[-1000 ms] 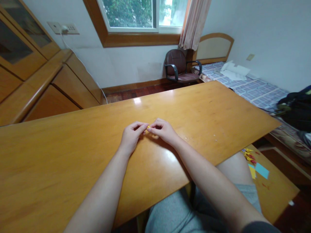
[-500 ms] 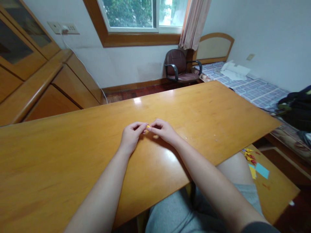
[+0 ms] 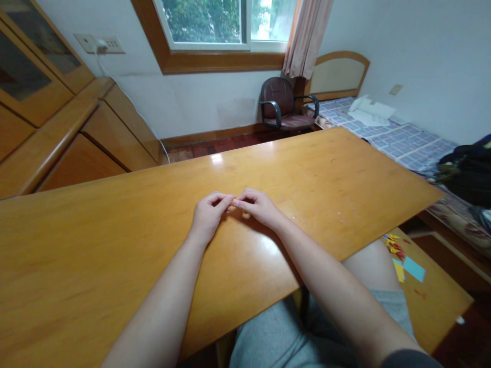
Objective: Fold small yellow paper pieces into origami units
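My left hand and my right hand meet fingertip to fingertip over the middle of a long wooden table. Both are closed in a pinch on a tiny yellow piece of paper, which is almost wholly hidden between the fingers. Both wrists rest low on the table top.
A lower wooden surface at my right knee carries small coloured paper pieces, yellow, red and blue. Beyond the table stand a brown office chair, a bed with a dark bag, and wooden cabinets on the left.
Almost nothing has moved. The fingertips stay pinched together and the yellow scrap shows a little less than before.
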{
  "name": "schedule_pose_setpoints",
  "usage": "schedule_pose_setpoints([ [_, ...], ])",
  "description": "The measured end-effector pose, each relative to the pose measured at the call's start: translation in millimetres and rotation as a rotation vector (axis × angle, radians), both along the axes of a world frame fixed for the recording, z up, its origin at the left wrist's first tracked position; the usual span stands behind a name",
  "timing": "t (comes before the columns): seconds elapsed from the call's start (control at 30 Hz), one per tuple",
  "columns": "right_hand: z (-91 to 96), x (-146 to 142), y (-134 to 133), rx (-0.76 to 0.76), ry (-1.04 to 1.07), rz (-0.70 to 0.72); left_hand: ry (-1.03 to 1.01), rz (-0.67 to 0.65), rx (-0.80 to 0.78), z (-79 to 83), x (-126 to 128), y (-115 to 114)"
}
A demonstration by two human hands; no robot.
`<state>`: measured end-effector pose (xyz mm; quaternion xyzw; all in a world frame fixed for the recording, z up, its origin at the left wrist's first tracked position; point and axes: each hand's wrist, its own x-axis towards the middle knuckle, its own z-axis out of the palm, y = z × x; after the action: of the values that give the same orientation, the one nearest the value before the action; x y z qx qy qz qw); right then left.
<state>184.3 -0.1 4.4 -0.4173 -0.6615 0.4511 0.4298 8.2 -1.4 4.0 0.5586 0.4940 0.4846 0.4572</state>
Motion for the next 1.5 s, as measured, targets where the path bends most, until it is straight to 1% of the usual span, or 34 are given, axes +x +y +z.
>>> schedule_pose_setpoints([
  [0.17,0.1,0.7,-0.6,-0.021,0.005,0.005,-0.107,-0.048,-0.101,0.5,1.4,0.1],
  [0.23,-0.2,0.7,-1.1,-0.035,0.010,0.010,-0.146,-0.059,-0.118,2.1,2.5,-0.3],
  [0.47,-1.6,-0.3,-2.1,-0.052,0.004,0.008,-0.141,-0.020,-0.126,3.4,3.6,-2.0],
  [0.7,0.8,-0.6,-1.7,-0.014,-0.018,0.023,-0.196,0.036,-0.124,2.6,3.6,-1.4],
  [0.87,-1.1,-0.6,-1.2,-0.012,-0.017,0.031,-0.228,0.017,-0.131,3.2,4.2,-0.2],
  [1.1,-5.6,-0.3,0.7,-0.063,0.038,0.017,-0.318,0.012,-0.146,7.8,3.9,0.1],
  [1.27,-7.6,-0.7,1.9,-0.068,0.052,0.037,-0.239,-0.030,-0.134,5.5,4.4,-1.0],
  [1.4,-4.2,-0.5,0.4,-0.044,0.020,0.045,-0.176,-0.026,-0.123,1.9,3.4,-0.4],
  [1.5,-1.6,-0.2,-0.4,-0.006,-0.029,0.040,-0.166,-0.014,-0.113,0.8,2.4,-0.4],
])
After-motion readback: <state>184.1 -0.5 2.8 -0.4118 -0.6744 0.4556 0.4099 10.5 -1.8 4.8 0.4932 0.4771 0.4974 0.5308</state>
